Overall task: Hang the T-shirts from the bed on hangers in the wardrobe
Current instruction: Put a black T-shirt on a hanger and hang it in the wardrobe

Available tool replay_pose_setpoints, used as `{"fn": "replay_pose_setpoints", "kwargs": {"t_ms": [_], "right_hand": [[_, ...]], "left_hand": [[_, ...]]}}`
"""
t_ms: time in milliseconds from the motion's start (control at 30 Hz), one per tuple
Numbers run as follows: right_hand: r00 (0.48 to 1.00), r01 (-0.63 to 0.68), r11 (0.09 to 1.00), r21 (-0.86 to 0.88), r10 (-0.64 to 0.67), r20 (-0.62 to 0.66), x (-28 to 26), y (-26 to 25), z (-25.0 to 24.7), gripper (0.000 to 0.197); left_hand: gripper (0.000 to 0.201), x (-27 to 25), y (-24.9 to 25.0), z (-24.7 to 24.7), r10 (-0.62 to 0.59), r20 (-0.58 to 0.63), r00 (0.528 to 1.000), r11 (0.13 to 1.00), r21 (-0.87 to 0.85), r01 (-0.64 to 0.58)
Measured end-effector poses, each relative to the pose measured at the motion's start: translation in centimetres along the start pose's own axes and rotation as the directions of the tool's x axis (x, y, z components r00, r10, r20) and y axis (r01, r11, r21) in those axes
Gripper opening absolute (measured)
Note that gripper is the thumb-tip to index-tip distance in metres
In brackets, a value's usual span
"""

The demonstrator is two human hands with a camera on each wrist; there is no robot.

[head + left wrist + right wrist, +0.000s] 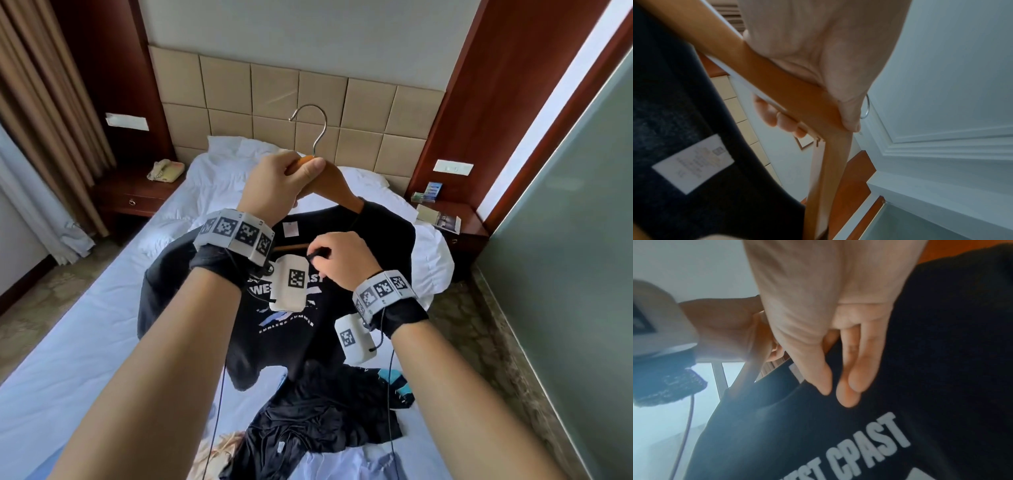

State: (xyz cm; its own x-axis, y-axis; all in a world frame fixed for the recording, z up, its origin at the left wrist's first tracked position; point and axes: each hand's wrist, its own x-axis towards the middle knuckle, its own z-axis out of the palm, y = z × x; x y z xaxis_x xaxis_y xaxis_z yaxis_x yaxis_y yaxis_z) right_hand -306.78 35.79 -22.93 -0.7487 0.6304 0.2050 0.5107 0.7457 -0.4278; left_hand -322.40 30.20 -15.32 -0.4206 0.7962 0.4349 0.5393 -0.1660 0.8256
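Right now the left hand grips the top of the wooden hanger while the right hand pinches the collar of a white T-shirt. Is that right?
One slip: the T-shirt is black, not white, as the head view shows. The left hand does grip the top of the wooden hanger, and the right hand does pinch the collar.

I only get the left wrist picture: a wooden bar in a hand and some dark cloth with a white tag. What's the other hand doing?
Observer: The right hand is pinching the collar of a black T-shirt, down by its front print.
Operator: Is the bar a hanger?
Observer: Yes. The hanger has a metal hook sticking up above the left hand, and one end is already inside the shirt.
Operator: Are there more shirts?
Observer: Yes, more dark clothes lie crumpled on the bed below the hands.
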Motion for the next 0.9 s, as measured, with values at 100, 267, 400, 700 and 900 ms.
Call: {"fn": "replay_pose_setpoints", "kwargs": {"t_ms": [100,267,400,700,900], "right_hand": [[0.975,-0.042,0.999,-0.035,0.048,0.219,-0.1,-1.2,-0.2,0.032],[1.0,0.023,0.988,0.155,-0.021,-0.014,0.3,-2.0,-0.2,0.015],[0.999,-0.026,0.969,0.247,0.036,-0.034,0.1,-2.0,-1.3,0.01],[0.999,-0.049,0.997,0.064,0.048,0.016,-0.6,-0.1,-2.6,0.018],[0.881,0.106,0.934,0.342,0.072,-0.468,-2.0,1.5,-6.2,0.013]], "left_hand": [[0.05,-0.1,0.0,0.6,-0.004,0.014,1.0,1.0,-0.012,0.004],[0.053,-0.5,-0.2,0.9,0.026,0.054,0.998,1.0,0.01,-0.026],[0.053,-0.4,-0.5,1.0,0.021,0.073,0.997,0.999,0.028,-0.023],[0.052,-0.2,-0.4,2.2,-0.023,0.094,0.995,0.997,-0.073,0.03],[0.044,0.0,0.5,3.6,-0.01,0.078,0.997,0.998,-0.069,0.016]]}}
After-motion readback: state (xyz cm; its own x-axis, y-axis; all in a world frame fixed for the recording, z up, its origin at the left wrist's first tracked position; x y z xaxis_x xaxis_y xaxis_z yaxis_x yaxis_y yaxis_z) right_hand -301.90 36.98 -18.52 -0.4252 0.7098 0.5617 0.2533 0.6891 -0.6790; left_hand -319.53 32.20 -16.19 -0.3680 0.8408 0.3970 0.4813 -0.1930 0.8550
